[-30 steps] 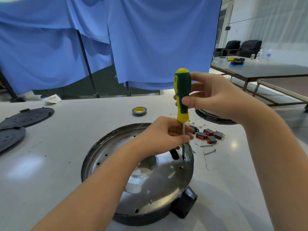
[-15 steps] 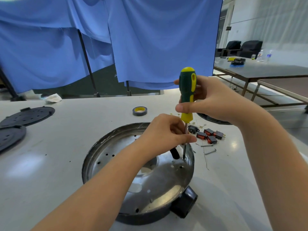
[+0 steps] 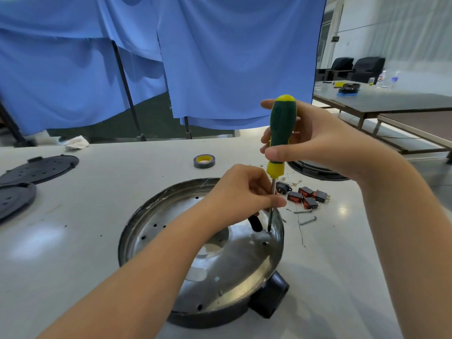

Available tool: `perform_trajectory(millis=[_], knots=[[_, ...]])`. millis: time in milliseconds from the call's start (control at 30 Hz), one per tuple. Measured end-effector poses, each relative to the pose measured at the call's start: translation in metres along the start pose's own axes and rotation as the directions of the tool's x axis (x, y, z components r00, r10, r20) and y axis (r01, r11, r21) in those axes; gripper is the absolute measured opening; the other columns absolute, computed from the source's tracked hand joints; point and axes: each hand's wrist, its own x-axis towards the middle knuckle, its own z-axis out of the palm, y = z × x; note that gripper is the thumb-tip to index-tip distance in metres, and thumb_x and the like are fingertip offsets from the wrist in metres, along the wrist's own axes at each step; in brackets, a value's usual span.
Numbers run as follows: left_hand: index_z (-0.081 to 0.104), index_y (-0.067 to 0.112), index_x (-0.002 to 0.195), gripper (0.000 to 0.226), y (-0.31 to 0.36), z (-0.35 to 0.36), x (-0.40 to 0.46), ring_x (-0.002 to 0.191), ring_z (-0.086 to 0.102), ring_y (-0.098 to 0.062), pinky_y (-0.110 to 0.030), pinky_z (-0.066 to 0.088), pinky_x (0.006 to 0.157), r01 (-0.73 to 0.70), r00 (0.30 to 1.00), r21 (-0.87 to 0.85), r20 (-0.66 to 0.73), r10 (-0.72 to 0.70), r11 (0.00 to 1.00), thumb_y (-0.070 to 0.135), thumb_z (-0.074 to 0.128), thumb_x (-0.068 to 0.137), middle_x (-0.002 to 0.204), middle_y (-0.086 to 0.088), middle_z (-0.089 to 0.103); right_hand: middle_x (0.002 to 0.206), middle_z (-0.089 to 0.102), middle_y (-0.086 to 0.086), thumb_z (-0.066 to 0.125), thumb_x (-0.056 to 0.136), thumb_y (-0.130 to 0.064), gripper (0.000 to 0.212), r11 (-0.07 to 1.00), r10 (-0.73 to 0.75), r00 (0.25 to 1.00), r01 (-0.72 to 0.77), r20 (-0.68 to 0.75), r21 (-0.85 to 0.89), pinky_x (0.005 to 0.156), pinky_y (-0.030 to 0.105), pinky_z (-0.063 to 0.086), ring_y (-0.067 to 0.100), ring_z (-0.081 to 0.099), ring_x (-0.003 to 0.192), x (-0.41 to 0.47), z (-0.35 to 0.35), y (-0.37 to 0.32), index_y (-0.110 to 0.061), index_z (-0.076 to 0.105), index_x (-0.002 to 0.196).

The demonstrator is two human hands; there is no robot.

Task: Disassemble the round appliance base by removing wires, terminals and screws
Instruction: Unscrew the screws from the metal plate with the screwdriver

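The round metal appliance base point(image 3: 171, 211) lies on the white table, with a black plastic block at its near right edge. A green and yellow screwdriver point(image 3: 281, 133) stands upright, its tip on a screw point(image 3: 269, 231) near the base's right rim. My right hand point(image 3: 315, 140) grips the handle from the right. My left hand point(image 3: 244, 192) reaches over the base and pinches the metal shaft just above the rim. A black wire end point(image 3: 255, 225) pokes out below my left hand.
Several red and black switches point(image 3: 305, 195) and two loose screws point(image 3: 307, 216) lie right of the base. A tape roll point(image 3: 204, 161) sits behind it. Black round covers point(image 3: 36, 168) lie at the far left. Another black part point(image 3: 315, 171) is behind my right wrist.
My right hand has turned the screwdriver handle, so its yellow stripe no longer faces me. The screwdriver and both hands stay over the same spot on the base.
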Motion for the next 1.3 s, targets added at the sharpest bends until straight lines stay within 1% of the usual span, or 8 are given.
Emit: perform_trajectory(millis=[100,233,400,600,767,1000,1167,1300], knots=[[0.067,0.012,0.075,0.022,0.001,0.001,0.000,0.070,0.070,-0.018,-0.027,0.059,0.065,-0.005,1.000,0.028,-0.014,0.005,1.000,0.024,0.085,0.069,0.072,-0.004,0.072,0.098,0.067,-0.009,0.077,0.056,-0.048,0.076,0.987,0.027,0.997,-0.039,-0.076,-0.155,0.074,0.020,0.054,0.003,0.068,0.083,0.002,0.005,-0.002,-0.036,0.051,0.126],[0.066,0.015,0.073,0.022,0.000,0.001,-0.001,0.071,0.070,-0.020,-0.032,0.059,0.068,0.003,1.000,0.030,-0.014,-0.002,1.000,0.026,0.085,0.068,0.072,-0.004,0.072,0.091,0.070,-0.003,0.077,0.049,-0.055,0.072,0.975,0.030,0.990,-0.059,-0.136,-0.215,0.083,0.036,0.056,0.010,0.069,0.081,0.002,0.008,-0.002,-0.031,0.059,0.115],[0.070,0.020,0.082,0.017,0.001,-0.004,-0.001,0.074,0.071,-0.012,-0.028,0.060,0.074,0.036,0.998,0.016,0.049,-0.036,0.999,0.031,0.080,0.074,0.077,0.001,0.074,0.092,0.075,-0.003,0.080,0.061,-0.027,0.075,0.997,-0.002,0.999,-0.001,-0.032,-0.077,0.080,0.030,0.058,0.015,0.073,0.083,0.000,0.003,-0.003,-0.026,0.049,0.129],[0.070,0.020,0.090,0.021,0.002,-0.007,-0.004,0.082,0.073,-0.007,-0.020,0.057,0.076,0.078,0.984,-0.145,0.169,-0.053,0.986,0.002,0.061,0.089,0.087,0.003,0.076,0.111,0.070,0.003,0.056,0.089,0.005,0.064,0.998,0.024,0.994,-0.031,0.109,0.060,0.084,0.027,0.055,0.015,0.067,0.104,0.000,-0.001,0.001,-0.022,0.033,0.142],[0.070,0.019,0.078,0.012,0.001,-0.005,-0.002,0.070,0.072,-0.010,-0.028,0.059,0.075,0.008,1.000,-0.020,0.014,-0.007,1.000,0.018,0.081,0.074,0.074,0.001,0.075,0.097,0.072,-0.011,0.076,0.065,-0.037,0.065,0.996,0.032,0.998,-0.028,0.046,-0.083,0.077,0.022,0.057,0.009,0.069,0.092,0.002,0.005,-0.001,-0.033,0.046,0.123],[0.065,0.018,0.072,0.022,-0.002,0.000,0.001,0.063,0.070,-0.011,-0.031,0.060,0.070,-0.004,0.998,0.034,-0.070,0.007,0.999,0.028,0.084,0.068,0.068,0.000,0.072,0.080,0.066,-0.008,0.079,0.061,-0.047,0.052,0.954,0.034,0.995,-0.059,-0.090,-0.295,0.069,0.025,0.052,0.000,0.065,0.068,0.008,0.009,0.004,-0.031,0.057,0.106],[0.070,0.020,0.092,0.009,-0.002,-0.001,-0.001,0.079,0.071,-0.007,-0.026,0.058,0.080,0.000,1.000,0.009,0.029,0.000,1.000,0.018,0.071,0.084,0.087,0.004,0.075,0.094,0.072,-0.003,0.073,0.080,-0.014,0.048,0.981,0.046,0.999,-0.047,-0.011,-0.189,0.083,0.039,0.057,0.010,0.071,0.084,0.007,0.005,0.007,-0.025,0.051,0.122],[0.070,0.013,0.093,0.011,-0.001,-0.003,-0.002,0.077,0.073,-0.007,-0.017,0.057,0.071,0.035,0.996,-0.064,0.090,-0.030,0.997,0.006,0.064,0.088,0.086,0.001,0.076,0.101,0.074,-0.002,0.059,0.086,0.008,0.057,0.998,0.031,0.995,-0.026,0.093,-0.051,0.081,0.025,0.056,0.013,0.070,0.095,0.005,0.001,0.007,-0.023,0.043,0.132]])
